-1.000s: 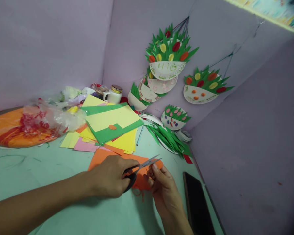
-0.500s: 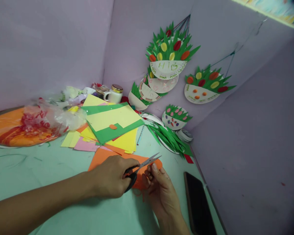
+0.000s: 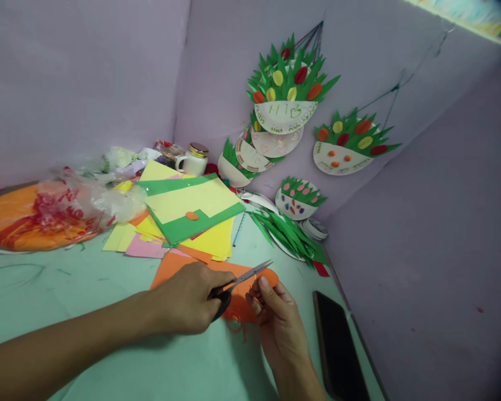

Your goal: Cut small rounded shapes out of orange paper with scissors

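Note:
My left hand [image 3: 187, 301] is wrapped round the black handles of a pair of scissors [image 3: 249, 274], whose blades are together and point up to the right. A small rounded piece of orange paper [image 3: 270, 274] is pinched between the thumb and fingers of my right hand [image 3: 280, 317]. The blades lie close by the left side of this piece; whether they touch it is unclear. Beneath both hands an orange sheet [image 3: 240, 306] lies on the table, with thin orange trimmings [image 3: 235, 324] at its front edge.
Coloured paper sheets [image 3: 183, 200] are piled behind my hands, with an orange oval [image 3: 192, 215] on top. Green paper strips [image 3: 286, 236] lie at back right, a phone [image 3: 340, 345] at right. A white mug [image 3: 193, 162] and plastic bag [image 3: 87, 200] stand behind; paper-plate crafts [image 3: 286, 117] hang above.
The scissor blades have closed from a slightly parted position. More of the rounded orange piece shows above my right fingers, and my right hand has shifted a little.

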### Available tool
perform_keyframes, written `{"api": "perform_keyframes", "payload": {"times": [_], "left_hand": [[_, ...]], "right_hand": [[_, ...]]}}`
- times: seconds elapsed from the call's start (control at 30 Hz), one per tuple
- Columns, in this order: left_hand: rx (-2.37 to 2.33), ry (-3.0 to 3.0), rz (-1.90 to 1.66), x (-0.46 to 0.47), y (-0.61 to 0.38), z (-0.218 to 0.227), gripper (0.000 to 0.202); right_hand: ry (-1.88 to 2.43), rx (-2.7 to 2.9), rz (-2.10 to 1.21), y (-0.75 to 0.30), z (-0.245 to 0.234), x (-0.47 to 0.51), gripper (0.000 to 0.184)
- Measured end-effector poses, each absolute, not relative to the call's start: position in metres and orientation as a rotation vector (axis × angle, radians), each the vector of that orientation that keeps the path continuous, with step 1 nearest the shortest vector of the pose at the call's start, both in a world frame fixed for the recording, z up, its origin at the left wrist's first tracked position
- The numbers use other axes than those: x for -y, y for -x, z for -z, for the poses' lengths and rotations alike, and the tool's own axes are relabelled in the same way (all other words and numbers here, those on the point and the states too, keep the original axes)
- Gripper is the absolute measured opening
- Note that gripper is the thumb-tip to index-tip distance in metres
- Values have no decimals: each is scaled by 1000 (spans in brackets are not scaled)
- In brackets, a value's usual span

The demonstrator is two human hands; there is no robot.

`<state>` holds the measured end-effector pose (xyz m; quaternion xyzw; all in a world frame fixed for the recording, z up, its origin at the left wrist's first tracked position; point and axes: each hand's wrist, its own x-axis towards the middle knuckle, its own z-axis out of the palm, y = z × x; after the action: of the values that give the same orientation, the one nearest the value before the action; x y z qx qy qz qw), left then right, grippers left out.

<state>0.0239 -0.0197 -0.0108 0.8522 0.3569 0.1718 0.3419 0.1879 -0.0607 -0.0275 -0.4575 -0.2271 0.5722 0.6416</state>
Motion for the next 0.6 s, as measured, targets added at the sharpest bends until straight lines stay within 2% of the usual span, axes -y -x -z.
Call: {"api": "perform_keyframes", "payload": {"times": [0.23, 0.5, 0.6], "left_hand": [[-1007, -1945, -612, 11, -25, 17, 12], [-1099, -2146, -475, 20, -21, 0, 33], [-1076, -2122, -536, 21, -24, 6, 34]], "right_hand": [[1136, 577, -1186, -194, 29, 59, 20], [1138, 546, -1150, -196, 28, 58, 25], [1162, 561, -1159, -197, 27, 58, 24]]}}
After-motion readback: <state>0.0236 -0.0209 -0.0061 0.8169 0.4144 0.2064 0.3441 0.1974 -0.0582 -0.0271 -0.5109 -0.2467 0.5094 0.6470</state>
